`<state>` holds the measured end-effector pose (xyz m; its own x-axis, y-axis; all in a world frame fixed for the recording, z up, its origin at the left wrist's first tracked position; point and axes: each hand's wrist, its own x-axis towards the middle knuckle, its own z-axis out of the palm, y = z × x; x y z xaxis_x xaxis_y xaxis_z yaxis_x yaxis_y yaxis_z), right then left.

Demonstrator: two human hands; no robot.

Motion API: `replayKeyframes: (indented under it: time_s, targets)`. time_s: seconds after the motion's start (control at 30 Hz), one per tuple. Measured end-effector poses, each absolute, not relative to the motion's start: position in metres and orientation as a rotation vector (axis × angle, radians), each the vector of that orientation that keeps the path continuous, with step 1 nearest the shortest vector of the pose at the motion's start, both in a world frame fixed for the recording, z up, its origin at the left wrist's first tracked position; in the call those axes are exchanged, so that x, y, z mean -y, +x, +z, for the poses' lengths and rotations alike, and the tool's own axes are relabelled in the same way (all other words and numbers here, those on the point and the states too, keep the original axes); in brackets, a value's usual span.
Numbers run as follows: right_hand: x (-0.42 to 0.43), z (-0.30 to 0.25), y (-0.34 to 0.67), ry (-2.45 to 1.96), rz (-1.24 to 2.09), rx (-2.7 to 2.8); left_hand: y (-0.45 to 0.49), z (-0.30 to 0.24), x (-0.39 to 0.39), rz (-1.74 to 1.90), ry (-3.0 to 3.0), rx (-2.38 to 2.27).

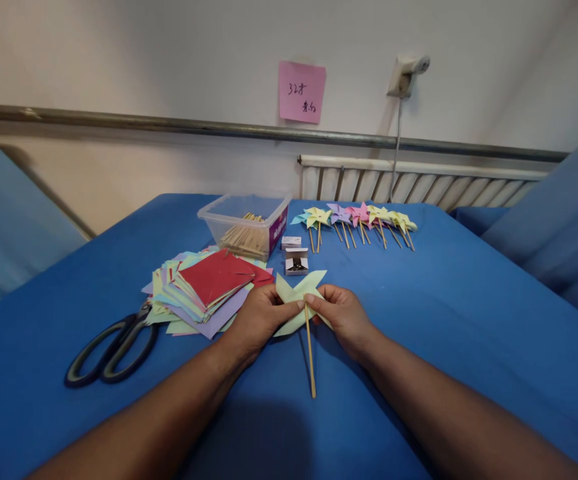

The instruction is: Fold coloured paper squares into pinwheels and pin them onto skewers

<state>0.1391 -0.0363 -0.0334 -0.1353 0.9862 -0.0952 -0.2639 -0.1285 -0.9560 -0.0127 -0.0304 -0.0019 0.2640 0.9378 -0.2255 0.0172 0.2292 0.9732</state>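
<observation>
A pale green paper pinwheel (293,324) is between my two hands, its back side facing me. Its thin wooden stick (311,363) points down toward me from the centre. My left hand (263,315) grips the left blades, thumb on the paper beside the centre. From the other side my right hand (345,316) pinches it, with the thumb over the top of the stick. Fingers behind the paper are mostly hidden. Just beyond the pinwheel stands an open small box (297,262) with dark metal pieces in it.
Left of my hands lies a pile of coloured paper squares (219,287), with black-handled scissors (119,347) partly under it. Behind are a clear plastic tub (207,215) of wooden sticks and a second small box (291,243). Several finished pinwheels (359,215) lie at the back right of the blue-covered table (469,320).
</observation>
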Motion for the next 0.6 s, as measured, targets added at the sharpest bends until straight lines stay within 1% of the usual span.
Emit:
replayKeyframes:
  time_s: [0.2,0.37,0.6]
  targets:
    - [0.0366,-0.0391,0.1387,-0.965,1.530,0.974,-0.0132,-0.0059,0.0287,0.878,1.112,-1.060]
    - [0.0370,-0.0426,0.1377,-0.971,1.481,1.012,-0.0134,-0.0102,0.0264,0.964,1.077,-1.104]
    - [0.0357,-0.0409,0.1363,-0.969,1.494,0.983,-0.0131,-0.0100,0.0257,0.959,1.098,-1.094]
